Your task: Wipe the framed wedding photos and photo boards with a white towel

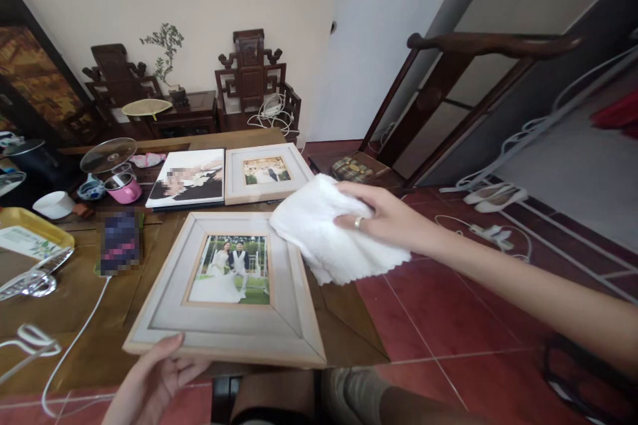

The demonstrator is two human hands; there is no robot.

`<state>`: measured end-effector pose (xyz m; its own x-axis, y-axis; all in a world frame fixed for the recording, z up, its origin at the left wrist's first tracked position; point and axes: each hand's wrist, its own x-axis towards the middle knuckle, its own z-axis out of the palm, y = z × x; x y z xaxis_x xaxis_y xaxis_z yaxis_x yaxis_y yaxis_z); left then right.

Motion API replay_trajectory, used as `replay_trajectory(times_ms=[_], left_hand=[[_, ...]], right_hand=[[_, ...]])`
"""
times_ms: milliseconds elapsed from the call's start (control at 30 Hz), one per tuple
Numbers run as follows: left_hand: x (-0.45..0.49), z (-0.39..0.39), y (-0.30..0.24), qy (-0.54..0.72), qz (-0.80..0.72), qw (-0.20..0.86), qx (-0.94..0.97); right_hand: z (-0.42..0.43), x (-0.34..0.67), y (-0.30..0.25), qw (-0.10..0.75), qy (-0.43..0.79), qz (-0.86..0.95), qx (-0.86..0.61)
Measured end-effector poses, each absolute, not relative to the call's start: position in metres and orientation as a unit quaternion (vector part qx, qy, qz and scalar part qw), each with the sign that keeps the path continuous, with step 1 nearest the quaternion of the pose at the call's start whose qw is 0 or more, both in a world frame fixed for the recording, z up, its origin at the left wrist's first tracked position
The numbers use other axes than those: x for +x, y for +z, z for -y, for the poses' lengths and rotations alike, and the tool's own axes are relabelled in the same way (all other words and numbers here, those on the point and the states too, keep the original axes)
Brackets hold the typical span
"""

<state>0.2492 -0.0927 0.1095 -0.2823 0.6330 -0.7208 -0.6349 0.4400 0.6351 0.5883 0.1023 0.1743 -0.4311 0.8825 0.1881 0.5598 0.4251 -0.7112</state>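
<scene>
A picture frame (167, 292) with a wide pale border and a photo of two people lies near the front edge of the wooden table, its near side held by my left hand (159, 368). The thumb rests on the frame's front and the fingers are beneath it. My right hand (366, 209), wearing a ring, grips a white cloth (333, 232) that covers the frame's far right corner. Behind it lie a second picture frame (234, 176) and a photo album (192, 176), side by side. The cloth hides part of the second frame's near corner.
On the left of the table (134, 305) are a pink cup (123, 189), a white cup (54, 204), a glass lid (108, 154), a yellow tray (64, 236) and a white cable (80, 329). A dark wooden chair (431, 93) stands at the right on red floor tiles.
</scene>
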Motion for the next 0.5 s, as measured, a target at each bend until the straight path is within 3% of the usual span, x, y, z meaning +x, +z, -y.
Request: replay_trajectory(times_ms=[100, 200, 267, 433, 500], left_hand=[[0.254, 0.090, 0.104, 0.516, -0.586, 0.624, -0.003], [0.255, 0.089, 0.096, 0.515, -0.568, 0.643, -0.005], [0.252, 0.091, 0.091, 0.500, -0.546, 0.672, -0.008], [0.242, 0.095, 0.090, 0.443, -0.483, 0.755, -0.008], [0.238, 0.096, 0.092, 0.444, -0.479, 0.758, 0.003]], right_hand=[[-0.114, 0.579, 0.172, 0.174, 0.342, 0.812, -0.439], [-0.121, 0.573, 0.181, 0.105, 0.298, 0.840, -0.442], [-0.122, 0.571, 0.190, 0.112, 0.252, 0.849, -0.451], [-0.124, 0.569, 0.204, 0.170, 0.293, 0.830, -0.443], [-0.124, 0.567, 0.207, 0.163, 0.225, 0.855, -0.437]])
